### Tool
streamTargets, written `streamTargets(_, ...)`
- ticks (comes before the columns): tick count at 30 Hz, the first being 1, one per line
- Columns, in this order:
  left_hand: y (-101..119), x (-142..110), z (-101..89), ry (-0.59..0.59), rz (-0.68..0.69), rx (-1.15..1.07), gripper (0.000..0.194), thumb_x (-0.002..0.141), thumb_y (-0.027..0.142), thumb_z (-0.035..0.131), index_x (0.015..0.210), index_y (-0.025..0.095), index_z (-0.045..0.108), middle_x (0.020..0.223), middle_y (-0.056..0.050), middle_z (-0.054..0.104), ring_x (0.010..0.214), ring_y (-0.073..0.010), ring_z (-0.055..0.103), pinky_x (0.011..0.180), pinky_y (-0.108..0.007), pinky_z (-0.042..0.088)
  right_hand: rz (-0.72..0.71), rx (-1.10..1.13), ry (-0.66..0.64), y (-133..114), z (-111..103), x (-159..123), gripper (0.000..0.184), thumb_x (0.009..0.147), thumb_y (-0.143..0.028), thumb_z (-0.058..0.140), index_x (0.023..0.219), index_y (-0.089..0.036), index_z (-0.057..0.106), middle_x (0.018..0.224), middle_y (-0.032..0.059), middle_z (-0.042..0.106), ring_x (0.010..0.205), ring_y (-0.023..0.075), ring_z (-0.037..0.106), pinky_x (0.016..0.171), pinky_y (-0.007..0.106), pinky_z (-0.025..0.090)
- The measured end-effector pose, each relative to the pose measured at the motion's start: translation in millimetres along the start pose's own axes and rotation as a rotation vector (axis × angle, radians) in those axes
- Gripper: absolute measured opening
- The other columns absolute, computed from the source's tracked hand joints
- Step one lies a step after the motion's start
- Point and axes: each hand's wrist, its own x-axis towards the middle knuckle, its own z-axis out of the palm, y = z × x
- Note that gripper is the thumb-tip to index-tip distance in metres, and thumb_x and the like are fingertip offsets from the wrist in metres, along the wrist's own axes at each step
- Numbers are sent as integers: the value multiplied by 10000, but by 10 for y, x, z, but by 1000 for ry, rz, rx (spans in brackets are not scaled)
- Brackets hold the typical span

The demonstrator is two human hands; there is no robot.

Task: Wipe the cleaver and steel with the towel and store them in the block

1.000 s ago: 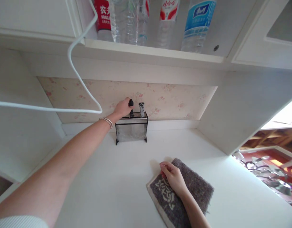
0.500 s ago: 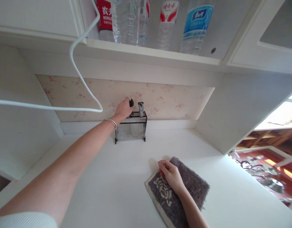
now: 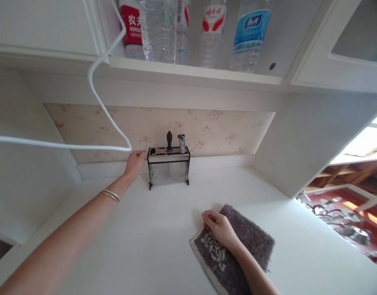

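A metal knife block [image 3: 168, 166] with clear sides stands against the flowered back wall. A black handle [image 3: 169, 141] and a grey speckled handle [image 3: 182, 143] stick up from its top. My left hand [image 3: 134, 162] hovers just left of the block, fingers loosely extended, holding nothing; a bracelet circles the wrist. My right hand [image 3: 218, 228] rests with curled fingers on a grey shaggy cloth [image 3: 234, 250] with a pale pattern, lying on the white counter [image 3: 157, 237].
A white cable [image 3: 93, 88] loops down from the upper cabinet across the left. Several water bottles [image 3: 191, 30] stand on the shelf above. A white side panel [image 3: 301, 151] closes the right. Glassware [image 3: 344, 223] shows beyond the counter's right edge.
My left hand has let go of the black handle and pulled back to the left of the block. The handle stays seated in the block. My right hand stays on the cloth.
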Motion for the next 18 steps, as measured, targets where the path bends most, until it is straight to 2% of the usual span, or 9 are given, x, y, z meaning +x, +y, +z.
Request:
streamTargets(3, -183, -100, -4, -125, -107, -116, 463, 801, 572, 502, 987, 179, 659, 1066, -98, 700, 966, -250, 638, 783, -347, 513, -15, -54, -85, -174, 30, 189, 222, 845, -359, 521, 924, -232, 685, 713, 8, 689, 641, 181, 621, 623, 292, 445)
streamTargets(5, -252, -158, 33, -182, -156, -178, 497, 805, 589, 494, 1073, 199, 647, 1191, -97, 669, 1042, -236, 629, 801, -327, 515, -78, -71, -39, -367, 68, 394, 249, 811, -337, 563, 1018, -247, 669, 845, 20, 707, 737, 195, 640, 687, 315, 463)
streamTargets(7, -285, -193, 80, -225, -185, -222, 516, 822, 599, 468, 1134, 221, 629, 1266, -91, 635, 1110, -225, 608, 834, -320, 510, -118, -9, 47, -590, 118, 659, 350, 773, -348, 615, 1108, -248, 636, 1057, 51, 683, 863, 216, 641, 766, 343, 474)
streamTargets(9, -292, -203, 115, -257, -205, -244, 528, 838, 607, 442, 1167, 232, 615, 1312, -87, 608, 1165, -224, 585, 867, -329, 503, -92, 87, 128, -801, 162, 956, 508, 753, -393, 640, 1228, -231, 563, 1278, 100, 575, 976, 240, 621, 831, 370, 475)
streamTargets(11, -280, -195, 128, -277, -227, -245, 530, 841, 610, 444, 1173, 231, 609, 1351, -88, 579, 1212, -237, 557, 899, -346, 494, -56, 135, 184, -969, 178, 1242, 675, 771, -466, 617, 1366, -211, 427, 1416, 144, 437, 1110, 270, 567, 897, 395, 455)
streamTargets(14, -248, -194, 109, -321, -259, -242, 523, 842, 601, 464, 1174, 221, 606, 1365, -103, 565, 1211, -259, 561, 914, -370, 495, -12, 193, 213, -1122, 144, 1552, 813, 780, -539, 593, 1451, -196, 288, 1476, 166, 347, 1250, 298, 467, 995, 428, 387)
streamTargets(16, -221, -229, 89, -354, -266, -252, 529, 858, 589, 449, 1204, 213, 589, 1356, -113, 572, 1194, -265, 575, 921, -388, 496, 3, 230, 194, -1177, 104, 1659, 827, 771, -557, 606, 1449, -198, 298, 1455, 160, 387, 1258, 302, 458, 1013, 442, 364)
streamTargets(18, -184, -306, 79, -386, -244, -270, 513, 861, 555, 469, 1238, 223, 573, 1379, -103, 553, 1226, -269, 550, 958, -407, 476, -13, 263, 166, -1210, 64, 1711, 765, 762, -548, 630, 1403, -211, 384, 1381, 128, 490, 1207, 287, 499, 1006, 438, 368)
